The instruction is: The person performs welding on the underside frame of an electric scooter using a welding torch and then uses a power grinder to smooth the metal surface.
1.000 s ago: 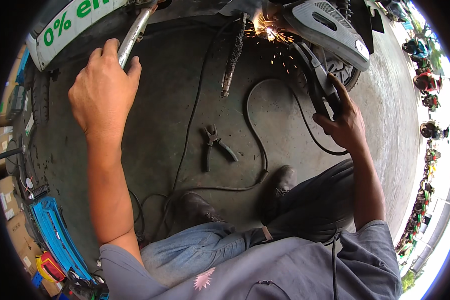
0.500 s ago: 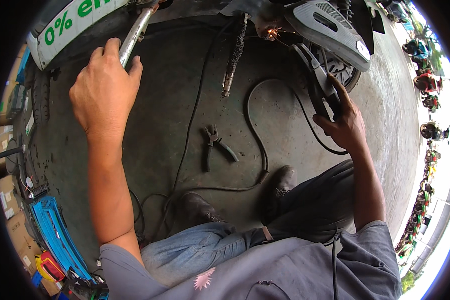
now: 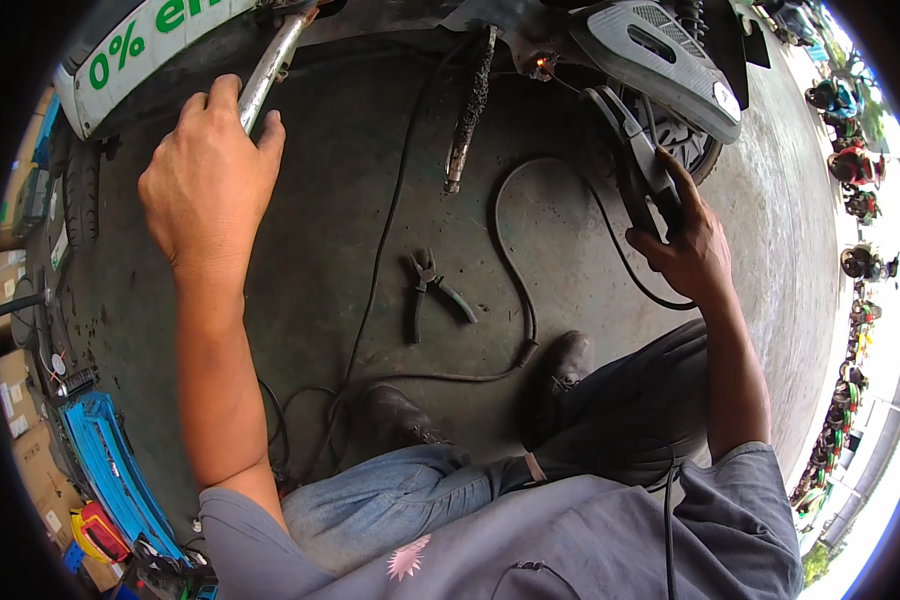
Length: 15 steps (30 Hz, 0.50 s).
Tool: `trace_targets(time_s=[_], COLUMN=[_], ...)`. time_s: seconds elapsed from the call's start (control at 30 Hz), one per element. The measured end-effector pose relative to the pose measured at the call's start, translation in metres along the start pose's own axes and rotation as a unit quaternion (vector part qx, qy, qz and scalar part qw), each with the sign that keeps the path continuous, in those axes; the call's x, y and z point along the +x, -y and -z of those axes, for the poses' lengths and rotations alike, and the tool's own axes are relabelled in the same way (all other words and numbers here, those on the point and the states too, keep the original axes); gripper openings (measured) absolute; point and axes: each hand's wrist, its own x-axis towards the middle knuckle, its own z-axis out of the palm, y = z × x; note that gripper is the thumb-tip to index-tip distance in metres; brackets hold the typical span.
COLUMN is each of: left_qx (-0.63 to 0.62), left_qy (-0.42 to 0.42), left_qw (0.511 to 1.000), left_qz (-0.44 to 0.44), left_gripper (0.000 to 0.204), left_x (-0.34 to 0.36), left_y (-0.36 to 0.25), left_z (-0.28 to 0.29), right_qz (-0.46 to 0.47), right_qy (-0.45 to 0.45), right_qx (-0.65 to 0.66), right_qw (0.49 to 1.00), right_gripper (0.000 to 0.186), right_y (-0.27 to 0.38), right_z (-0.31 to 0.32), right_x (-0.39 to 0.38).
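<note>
My right hand (image 3: pixel 692 240) is closed around a black welding electrode holder (image 3: pixel 634 150). A thin welding rod (image 3: pixel 567 84) reaches from its jaws to the underside of a motorbike, where a small spot (image 3: pixel 541 63) glows orange. At the upper left, my left hand (image 3: pixel 213 180) wraps the lower end of a worn silver metal tube (image 3: pixel 270 72), whose upper end meets the bike's underside; my palm hides the tube's end. Between the hands, a kickstand-like rod (image 3: pixel 470 110) coated in black grime hangs down from the bike. Pliers (image 3: pixel 432 290) lie on the floor with their handles spread.
A black cable (image 3: pixel 510 260) loops across the concrete floor (image 3: pixel 320 250) past my shoes (image 3: pixel 400 412). The bike's grey cover (image 3: pixel 660 62) and wheel (image 3: pixel 685 140) stand at the upper right. Blue panels (image 3: pixel 115 470) and cardboard boxes (image 3: pixel 40 470) line the left; parked motorbikes (image 3: pixel 855 165), the far right.
The bright sparks at the rod's tip have died down to a small orange glow. Both hands stay where they were.
</note>
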Motion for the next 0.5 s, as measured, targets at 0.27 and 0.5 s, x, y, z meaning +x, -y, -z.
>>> trace_targets(time_s=[0.27,0.5], left_qx=[-0.001,-0.131], left_qy=[0.002,0.086], left_qw=[1.000,0.987], left_qz=[0.004,-0.017], left_gripper=[0.034,0.038], left_x=[0.001,0.003], left_y=[-0.004,0.012], left_z=[0.001,0.014], right_qz=[-0.148,0.090], right_qy=[0.153,0.154], right_qx=[0.431,0.204], right_qw=[0.877,0.963], right_gripper=[0.081,0.102], right_y=[-0.016,-0.049], right_z=[0.028,0.058], right_x=[0.008,-0.024])
